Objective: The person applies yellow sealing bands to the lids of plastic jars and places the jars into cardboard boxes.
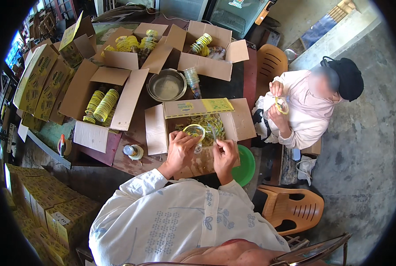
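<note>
My left hand pinches a clear cup with a yellow rim and holds it tilted over an open cardboard box. My right hand is closed around a thin, pale, stick-like tool, its tip pointing into the box beside the cup. Small yellow-green strips fill the bottom of the box, with some scattered on its near flap. What the cup contains is too small to tell. Behind the box are a metal bowl and a stack of clear cups.
Open boxes with yellow-rimmed cups stand left and behind. A small bottle is left of my box, a green basin right. A person sits at the right, handling a yellow-rimmed cup. Near me is an orange chair.
</note>
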`<state>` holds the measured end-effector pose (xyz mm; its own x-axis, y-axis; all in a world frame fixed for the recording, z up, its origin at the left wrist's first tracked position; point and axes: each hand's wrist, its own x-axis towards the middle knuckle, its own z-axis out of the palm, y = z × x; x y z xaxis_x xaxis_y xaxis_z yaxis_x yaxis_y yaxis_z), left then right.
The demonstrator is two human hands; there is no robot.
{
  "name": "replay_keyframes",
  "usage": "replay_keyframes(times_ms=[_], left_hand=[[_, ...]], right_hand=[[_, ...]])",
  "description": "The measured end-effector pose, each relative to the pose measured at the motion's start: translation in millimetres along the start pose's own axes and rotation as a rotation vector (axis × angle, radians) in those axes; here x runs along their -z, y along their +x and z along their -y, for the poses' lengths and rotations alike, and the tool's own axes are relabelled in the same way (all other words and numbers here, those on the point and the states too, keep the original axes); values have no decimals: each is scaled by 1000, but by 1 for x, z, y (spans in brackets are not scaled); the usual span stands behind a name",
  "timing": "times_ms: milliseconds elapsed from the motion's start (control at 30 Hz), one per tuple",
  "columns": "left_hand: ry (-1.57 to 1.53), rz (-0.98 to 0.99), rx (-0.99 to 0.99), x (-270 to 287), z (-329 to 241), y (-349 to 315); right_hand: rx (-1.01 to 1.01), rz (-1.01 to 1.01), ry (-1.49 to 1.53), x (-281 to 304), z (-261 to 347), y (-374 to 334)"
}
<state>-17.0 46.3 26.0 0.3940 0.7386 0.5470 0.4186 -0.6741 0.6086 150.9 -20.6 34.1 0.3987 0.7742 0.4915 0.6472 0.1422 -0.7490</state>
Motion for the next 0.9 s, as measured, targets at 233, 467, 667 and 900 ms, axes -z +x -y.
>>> replay_keyframes(times_ms=[233, 467, 667, 900], left_hand=[[-50, 65, -27, -2, -2, 1], [-67, 117, -84, 1, -3, -4], [-223, 125, -46, -4, 4, -7], [-530, 3, 136, 6, -11, 3]], right_hand=[[109, 49, -188, -6, 1, -10], [-32, 9, -41, -4, -12, 0], [15, 31, -10, -1, 3, -7], [-68, 53, 152, 1, -1, -15]])
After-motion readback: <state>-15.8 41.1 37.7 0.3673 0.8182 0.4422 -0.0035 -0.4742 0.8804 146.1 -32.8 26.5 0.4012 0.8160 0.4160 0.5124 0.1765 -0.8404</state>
